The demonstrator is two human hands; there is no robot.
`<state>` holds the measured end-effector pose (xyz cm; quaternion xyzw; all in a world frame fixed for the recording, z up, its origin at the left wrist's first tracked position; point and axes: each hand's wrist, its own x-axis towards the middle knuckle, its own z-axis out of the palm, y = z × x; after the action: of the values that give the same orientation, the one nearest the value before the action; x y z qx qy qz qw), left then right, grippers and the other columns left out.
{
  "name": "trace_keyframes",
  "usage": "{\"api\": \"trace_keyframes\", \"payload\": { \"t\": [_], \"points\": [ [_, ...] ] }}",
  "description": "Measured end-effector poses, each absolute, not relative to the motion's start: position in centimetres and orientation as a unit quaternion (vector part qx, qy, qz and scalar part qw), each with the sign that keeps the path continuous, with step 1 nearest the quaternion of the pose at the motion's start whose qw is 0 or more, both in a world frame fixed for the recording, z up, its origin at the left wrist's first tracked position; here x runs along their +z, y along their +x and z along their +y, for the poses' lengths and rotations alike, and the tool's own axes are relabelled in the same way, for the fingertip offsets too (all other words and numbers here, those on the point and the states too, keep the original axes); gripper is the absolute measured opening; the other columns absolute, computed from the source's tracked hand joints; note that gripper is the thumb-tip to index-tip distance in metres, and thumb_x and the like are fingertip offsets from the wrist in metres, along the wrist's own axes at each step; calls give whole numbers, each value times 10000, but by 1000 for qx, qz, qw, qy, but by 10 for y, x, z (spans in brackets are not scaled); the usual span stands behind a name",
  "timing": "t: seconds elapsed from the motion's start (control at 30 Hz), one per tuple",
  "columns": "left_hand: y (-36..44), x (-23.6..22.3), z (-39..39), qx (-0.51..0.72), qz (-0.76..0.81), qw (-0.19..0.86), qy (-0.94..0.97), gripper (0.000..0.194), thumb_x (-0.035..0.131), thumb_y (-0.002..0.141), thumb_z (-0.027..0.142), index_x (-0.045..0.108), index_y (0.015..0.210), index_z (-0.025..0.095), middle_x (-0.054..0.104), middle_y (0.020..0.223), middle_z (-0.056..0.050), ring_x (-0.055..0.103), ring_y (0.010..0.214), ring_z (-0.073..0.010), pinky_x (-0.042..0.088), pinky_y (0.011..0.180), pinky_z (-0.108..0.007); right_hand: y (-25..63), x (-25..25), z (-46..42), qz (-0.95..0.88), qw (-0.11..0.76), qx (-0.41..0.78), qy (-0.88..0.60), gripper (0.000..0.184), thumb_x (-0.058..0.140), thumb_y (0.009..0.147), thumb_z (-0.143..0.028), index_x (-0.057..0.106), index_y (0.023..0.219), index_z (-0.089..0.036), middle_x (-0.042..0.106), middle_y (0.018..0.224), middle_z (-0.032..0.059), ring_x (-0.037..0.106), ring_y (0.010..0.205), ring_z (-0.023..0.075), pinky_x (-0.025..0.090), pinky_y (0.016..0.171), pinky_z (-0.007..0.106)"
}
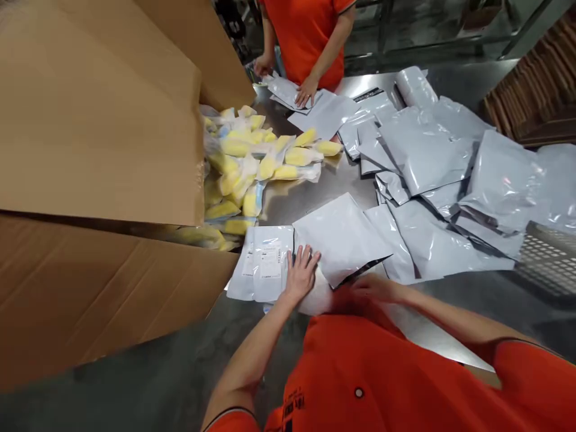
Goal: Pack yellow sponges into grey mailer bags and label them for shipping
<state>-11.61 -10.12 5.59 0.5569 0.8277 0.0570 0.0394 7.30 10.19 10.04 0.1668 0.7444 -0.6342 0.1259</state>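
Observation:
My left hand point(300, 275) lies with its fingers spread on the edge of a pale grey poly mailer point(339, 240), beside a clear bag with white printed labels point(261, 264). My right hand point(373, 288) sits at the mailer's dark open lower edge, its fingers curled against the plastic. Whether it grips the mailer is hidden. A soft white pack point(315, 297) shows just below my left hand. Many yellow items in clear bags point(265, 162) spill from a large cardboard box point(99, 120) onto the steel table, left of my hands.
Several grey mailers point(432, 156) lie heaped on the steel table point(306, 204) at right. Across the table, a co-worker in an orange shirt has a hand point(307, 91) on a mailer. A perforated metal crate point(551, 258) and stacked cardboard point(531, 84) stand at right.

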Motion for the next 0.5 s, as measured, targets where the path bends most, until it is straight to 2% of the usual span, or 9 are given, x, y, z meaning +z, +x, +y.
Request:
{"api": "trace_keyframes", "payload": {
  "t": [0.07,0.13,0.2,0.27,0.37,0.43,0.5],
  "points": [
    [-115,42,-89,39,797,50,601,693,559,828,104,429,1484,286,323,1603,-114,243,1486,-382,102,1176,-696,83,97,125,763,108,-592,235,319,546,899,-417,684,735,-181,675,717,56,617,682,194,521,657,326],
    [-112,31,-75,34,765,61,640,725,562,823,88,406,1496,309,330,1602,-98,251,1487,-367,119,1180,-684,78,90,157,788,21,-513,339,317,465,921,-405,685,924,-178,695,918,89,622,874,229,503,791,362],
    [-111,24,-66,27,749,79,658,730,538,826,58,405,1496,317,365,1586,-95,281,1480,-346,159,1179,-672,59,79,188,802,-42,-432,410,360,533,866,-366,627,1142,-155,664,1065,117,588,1009,255,464,883,383],
    [-115,20,-67,24,749,103,654,727,531,820,41,424,1486,310,391,1570,-99,303,1473,-335,188,1178,-658,38,66,210,797,-30,-417,437,547,625,783,-325,545,1285,-125,658,957,95,600,909,242,466,827,364],
    [-127,23,-81,55,756,149,635,723,553,787,30,472,1459,284,377,1577,-99,285,1480,-335,174,1191,-638,19,53,221,765,27,-488,419,691,676,689,-236,495,1351,-152,546,668,-43,524,611,150,425,626,275],
    [-137,33,-91,112,768,188,602,673,549,790,46,517,1428,257,388,1572,-98,263,1489,-330,169,1200,-620,20,58,221,737,31,-544,400,672,667,674,-215,511,1328,-201,440,585,-96,423,505,103,353,524,229],
    [-147,48,-96,211,776,236,546,552,522,842,122,566,1387,205,449,1532,-114,268,1490,-314,195,1208,-581,28,74,223,676,28,-629,382,555,684,685,-264,575,1227,-214,401,561,-106,360,461,76,301,464,207]
  ]
}}
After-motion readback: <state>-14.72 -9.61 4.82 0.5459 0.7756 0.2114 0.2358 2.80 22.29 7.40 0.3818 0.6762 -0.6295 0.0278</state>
